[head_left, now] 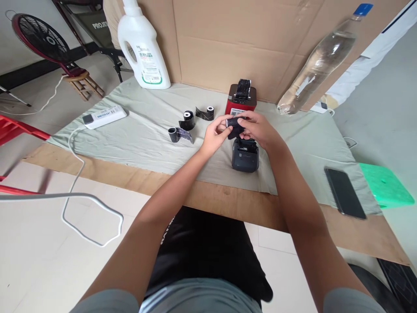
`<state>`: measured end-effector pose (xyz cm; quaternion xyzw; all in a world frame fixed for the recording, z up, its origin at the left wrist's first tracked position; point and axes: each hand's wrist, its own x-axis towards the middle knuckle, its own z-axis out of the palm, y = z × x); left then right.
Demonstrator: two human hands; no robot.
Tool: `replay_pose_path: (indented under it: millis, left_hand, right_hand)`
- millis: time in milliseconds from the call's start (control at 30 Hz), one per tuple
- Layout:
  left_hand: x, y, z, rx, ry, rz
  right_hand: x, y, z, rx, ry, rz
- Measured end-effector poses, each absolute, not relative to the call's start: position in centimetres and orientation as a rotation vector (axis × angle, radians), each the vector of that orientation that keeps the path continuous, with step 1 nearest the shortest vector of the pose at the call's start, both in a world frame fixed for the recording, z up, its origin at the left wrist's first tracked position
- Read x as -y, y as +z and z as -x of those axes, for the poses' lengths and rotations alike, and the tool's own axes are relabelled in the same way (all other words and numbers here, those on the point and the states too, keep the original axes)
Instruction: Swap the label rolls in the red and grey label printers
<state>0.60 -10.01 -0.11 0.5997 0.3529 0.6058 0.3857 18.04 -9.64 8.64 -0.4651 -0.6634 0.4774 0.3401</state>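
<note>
Between my two hands is a small roll of black film (233,123) with a pale core, held above the table with a loose end hanging down. My left hand (215,135) pinches its left end, and my right hand (258,127) grips the other side. Just below sits a small black printer (245,157) with its lid raised. Behind my hands stands a red and black device (240,98) with black film draped over its top. To the left lie several similar black rolls (188,121) with loose ends.
A white detergent jug (145,52) and a clear water bottle (321,63) stand at the back against a cardboard sheet (221,39). A white power strip (104,116) lies left, its cable hanging over the edge. A phone (344,192) lies near the right front edge.
</note>
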Motion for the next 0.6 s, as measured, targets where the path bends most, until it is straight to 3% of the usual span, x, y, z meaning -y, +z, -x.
replay_pose_path:
  millis: [233,467,600]
  left_hand:
    - [10.1,-0.2,-0.7,-0.899,1.552,-1.492]
    - [8.7,-2.3,-1.5,-1.193,1.441,-1.4]
    - [8.5,-3.4,-1.8,-1.359,1.251,-1.627]
  right_hand:
    - [9.8,8.0,-17.3,1.67,1.26,1.203]
    - [9.8,10.3,-14.9,1.875,0.45,1.271]
    - [7.9,10.9,-8.7,2.277,0.298,1.327]
